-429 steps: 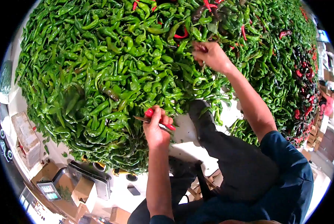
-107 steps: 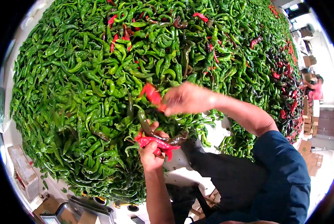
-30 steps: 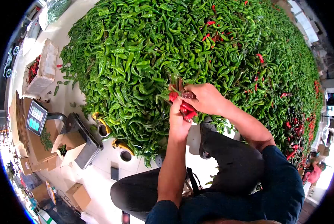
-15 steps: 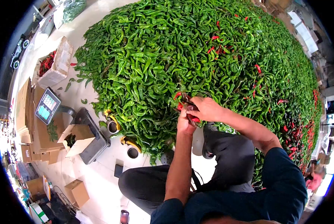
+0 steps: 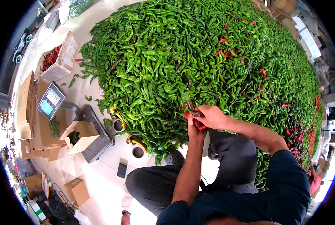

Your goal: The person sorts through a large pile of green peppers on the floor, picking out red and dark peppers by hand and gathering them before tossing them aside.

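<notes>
Your two hands meet over the near edge of the green pepper pile [image 5: 152,75], so treat this as a moment for gathering and tidying the bunch. Let your left hand [image 5: 195,129] do the clamping: a firm, even wrap should stop the smooth skins sliding, while too hard a squeeze could split them. With your right hand [image 5: 214,117], lay the dark pepper [image 5: 196,114] along the others rather than across them, since crossed peppers will probably spring loose. Work with the bunch lifted a little, as anything dropped here could get lost among the green.

Your left fingers are curled around the red peppers [image 5: 202,127], whose ends poke out at about four o'clock and ten o'clock from the grip. Your right fingers are narrow, seemingly pinching the dark pepper just above that grip; their exact contact is partly hidden. From your hands, more red pods [image 5: 263,72] lie on the pile toward two o'clock, well apart, and the white box [image 5: 65,62] with red peppers inside stands on the floor [image 5: 96,180] toward ten o'clock.
</notes>
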### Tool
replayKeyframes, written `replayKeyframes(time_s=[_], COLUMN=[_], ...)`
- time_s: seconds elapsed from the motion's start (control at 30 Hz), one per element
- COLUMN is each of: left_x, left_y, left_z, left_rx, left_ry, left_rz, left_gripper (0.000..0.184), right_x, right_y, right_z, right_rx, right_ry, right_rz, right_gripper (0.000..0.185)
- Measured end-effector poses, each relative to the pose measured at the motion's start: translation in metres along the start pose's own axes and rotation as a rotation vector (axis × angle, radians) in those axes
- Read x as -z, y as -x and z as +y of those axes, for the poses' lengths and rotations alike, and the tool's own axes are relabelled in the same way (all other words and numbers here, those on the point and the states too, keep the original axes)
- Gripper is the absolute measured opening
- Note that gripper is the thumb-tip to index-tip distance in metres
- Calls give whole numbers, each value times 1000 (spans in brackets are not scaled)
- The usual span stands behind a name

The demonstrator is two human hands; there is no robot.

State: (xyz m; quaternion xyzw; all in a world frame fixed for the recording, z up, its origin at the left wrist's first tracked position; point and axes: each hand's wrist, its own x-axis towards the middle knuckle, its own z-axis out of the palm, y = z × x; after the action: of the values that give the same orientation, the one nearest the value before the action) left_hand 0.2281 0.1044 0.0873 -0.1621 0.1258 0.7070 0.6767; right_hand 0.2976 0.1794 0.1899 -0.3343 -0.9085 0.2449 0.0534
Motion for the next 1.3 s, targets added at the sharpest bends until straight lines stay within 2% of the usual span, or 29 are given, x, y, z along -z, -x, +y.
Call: replayKeyframes(time_s=[0.13, 0.33, 0.43, 0.5, 0.57, 0.7, 0.8, 0.83, 0.97, 1.0, 1.03, 1.07, 1.1, 1.13, 1.17, 1.2, 1.23, 1.3], left_x=[0, 9, -7, -15, -11, 4, -9, -27, -96, -141, -164, -208, -243, -283, -324, -357, -372, -357], left_y=[-4, -7, -3, 1, 5, 2, 2, 6, 3, 6, -8, -3, -24, -17, -9, 3, 14, 12], left_z=[10, 18, 19, 21, 20, 16, 35, 48, 141, 180, 230, 279, 363, 411, 459, 496, 518, 561], left_rx=[-60, -84, -92, -147, -54, -103, -130, -212, -391, -534, -730, -1050, -943, -981, -1023, -995, -926, -802], left_ry=[17, 51, 57, 22, 123, 71, 126, 53, 18, -52, -153, -643, -458, -564, -667, -714, -758, -795], left_rz=[-57, -59, 21, -66, -96, -16, 19, 86, 64, 15, -160, -246, -264, -289, -312, -289, -222, -7], left_gripper=[43, 46, 46, 47, 47, 48, 49, 52, 56, 55, 54, 57, 58, 63, 69, 68, 68, 69], right_x=[-3, -4, 0, -1, -4, -2, 1, -1, 36, 50, 54, 67, 107, 138, 169, 198, 220, 257], right_y=[-8, -13, -17, -17, -17, -21, -44, -58, -160, -198, -244, -301, -341, -383, -409, -422, -429, -394], right_z=[-9, -16, -21, -21, -21, -28, -41, -44, -122, -150, -172, -205, -253, -286, -314, -330, -343, -309], right_rx=[-137, 81, 93, 115, 111, 94, 124, 170, 259, 340, 549, 627, 579, 572, 572, 533, 490, 539], right_ry=[-42, 116, 148, 162, 179, 185, 154, 157, 146, 127, 226, 177, 205, 227, 202, 49, -112, -174], right_rz=[10, 87, 93, 102, 97, 18, -8, -2, -107, -106, 127, 205, 216, 263, 459, 550, 625, 578], right_gripper=[40, 33, 30, 36, 39, 41, 39, 36, 32, 32, 30, 30, 28, 30, 24, 26, 28, 36])
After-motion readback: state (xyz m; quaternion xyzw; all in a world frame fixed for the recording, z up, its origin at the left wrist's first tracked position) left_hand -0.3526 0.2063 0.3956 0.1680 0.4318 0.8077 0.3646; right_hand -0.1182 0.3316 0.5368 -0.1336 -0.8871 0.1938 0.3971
